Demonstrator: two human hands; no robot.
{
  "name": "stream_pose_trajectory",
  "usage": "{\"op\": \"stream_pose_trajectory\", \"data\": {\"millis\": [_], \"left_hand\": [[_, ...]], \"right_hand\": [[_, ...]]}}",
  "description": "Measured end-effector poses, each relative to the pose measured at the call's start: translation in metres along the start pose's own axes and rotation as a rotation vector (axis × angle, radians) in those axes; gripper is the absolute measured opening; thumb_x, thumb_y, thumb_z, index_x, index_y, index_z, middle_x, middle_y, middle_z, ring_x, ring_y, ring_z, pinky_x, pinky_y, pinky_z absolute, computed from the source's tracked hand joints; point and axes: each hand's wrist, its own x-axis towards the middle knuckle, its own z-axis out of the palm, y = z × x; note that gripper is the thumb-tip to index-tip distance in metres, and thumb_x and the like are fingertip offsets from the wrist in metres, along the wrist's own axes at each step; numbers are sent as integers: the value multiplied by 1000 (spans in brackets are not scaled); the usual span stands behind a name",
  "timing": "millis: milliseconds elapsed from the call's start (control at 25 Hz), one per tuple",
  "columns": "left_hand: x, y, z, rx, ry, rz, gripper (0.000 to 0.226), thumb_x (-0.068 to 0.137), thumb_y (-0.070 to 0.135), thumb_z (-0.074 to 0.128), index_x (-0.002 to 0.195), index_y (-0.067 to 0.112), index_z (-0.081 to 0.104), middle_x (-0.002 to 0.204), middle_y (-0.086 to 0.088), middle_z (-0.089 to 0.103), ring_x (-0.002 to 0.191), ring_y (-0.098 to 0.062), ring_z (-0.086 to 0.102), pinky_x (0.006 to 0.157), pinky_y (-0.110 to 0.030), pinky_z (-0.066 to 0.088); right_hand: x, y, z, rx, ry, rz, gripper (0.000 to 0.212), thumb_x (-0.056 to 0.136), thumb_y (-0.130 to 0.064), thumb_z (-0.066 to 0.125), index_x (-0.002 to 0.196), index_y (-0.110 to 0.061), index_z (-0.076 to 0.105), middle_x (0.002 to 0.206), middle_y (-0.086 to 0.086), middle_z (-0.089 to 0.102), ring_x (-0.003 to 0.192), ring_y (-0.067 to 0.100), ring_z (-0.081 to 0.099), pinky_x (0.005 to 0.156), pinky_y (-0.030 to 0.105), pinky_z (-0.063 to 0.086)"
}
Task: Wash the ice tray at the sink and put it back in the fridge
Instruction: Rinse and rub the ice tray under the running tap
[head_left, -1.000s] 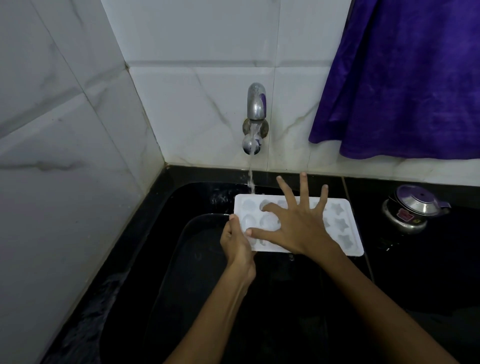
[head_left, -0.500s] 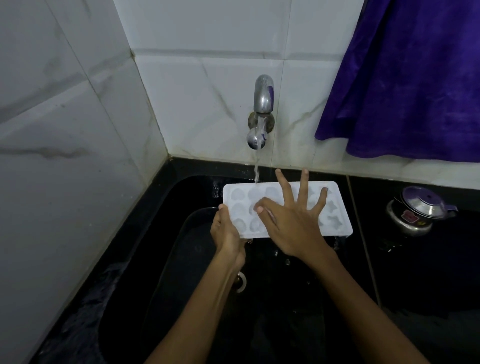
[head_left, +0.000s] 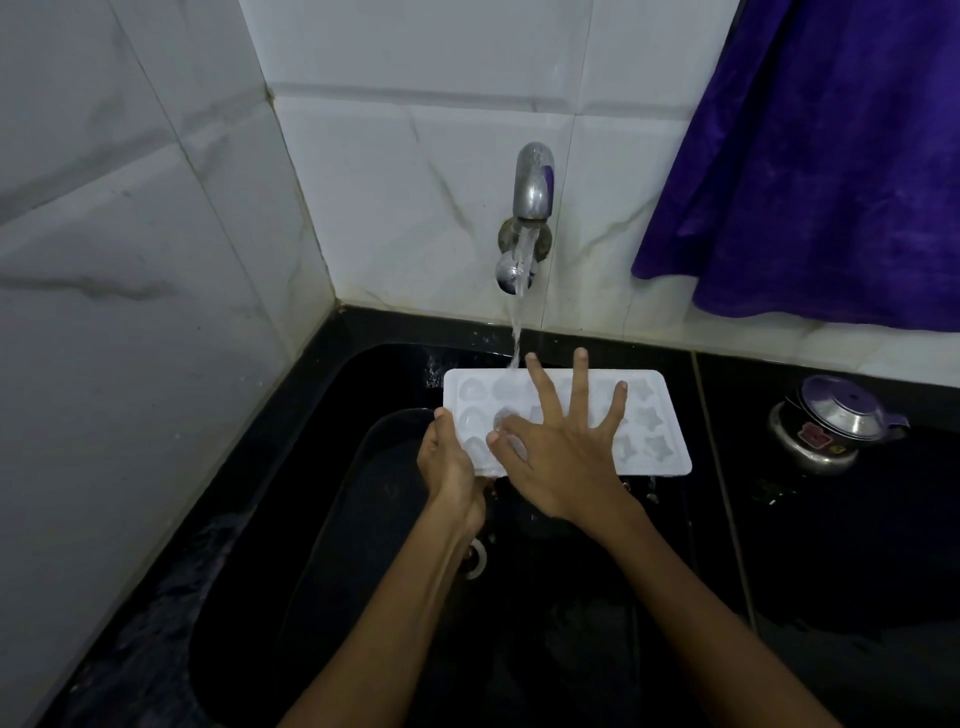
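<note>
your left hand (head_left: 451, 462) grips the near-left corner of the ice tray (head_left: 655, 422), thumb on the top rim and the other fingers curled under it, out of sight. your right hand (head_left: 558, 457) lies flat on the tray with its fingers spread wide and straight, the thumb and forefinger bent in toward one of the left-side cells; the palm covers the tray's middle, so the cells beneath it cannot be made out. the tray is held level over the black sink (head_left: 322, 519), just below the tap (head_left: 531, 189). it is white and translucent, with rounded moulds on its left side and star moulds on its right. a stream of water (head_left: 517, 332) falls from the tap onto the tray's far edge, beside your forefinger. the sink's depths are dark and hard to read; only a pale drain ring (head_left: 475, 560) shows beside your left wrist. on the black counter to the right stands a small steel pot with a lid (head_left: 831, 423). a purple cloth (head_left: 821, 156) hangs over the white tiled wall (head_left: 405, 171), cut off at the frame's right edge.
</note>
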Motion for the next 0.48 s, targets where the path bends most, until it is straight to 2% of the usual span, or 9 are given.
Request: {"op": "stream_pose_trajectory", "data": {"millis": [120,200,280,360,480], "left_hand": [[2,5,-3,-16,0,9,30,98,35,39,92,16,61,94,-9,69,79,-23,66,71,-39,56],[4,7,-4,-30,-7,13,30,98,35,39,96,15,61,95,-9,69,81,-23,66,71,-38,57],[3,4,-2,-21,-26,-2,31,98,36,39,99,14,61,93,-7,69,78,-20,67,64,-33,57],[2,1,0,-31,-46,-27,30,98,36,39,99,15,61,91,-7,70,75,-19,68,58,-30,58],[3,1,1,-50,-62,-48,31,98,37,39,99,15,61,93,-8,70,77,-22,67,60,-31,58]], "right_hand": [[-14,4,-1,39,60,20,35,91,-52,30,108,-45,60,158,-5,-13,126,24,-48,93,52,-37],[-24,4,0,12,33,9,32,88,-49,34,108,-45,59,159,-2,-6,129,26,-45,96,56,-32],[-29,0,2,-28,-5,10,29,88,-48,37,108,-43,59,159,-1,-8,127,28,-45,98,60,-28],[-28,-1,2,-37,-5,22,28,88,-47,39,107,-42,60,159,-1,-8,127,28,-44,97,60,-29],[-27,3,-1,-43,-24,6,32,88,-49,37,111,-45,57,159,-2,-10,125,27,-47,95,58,-33]]}}
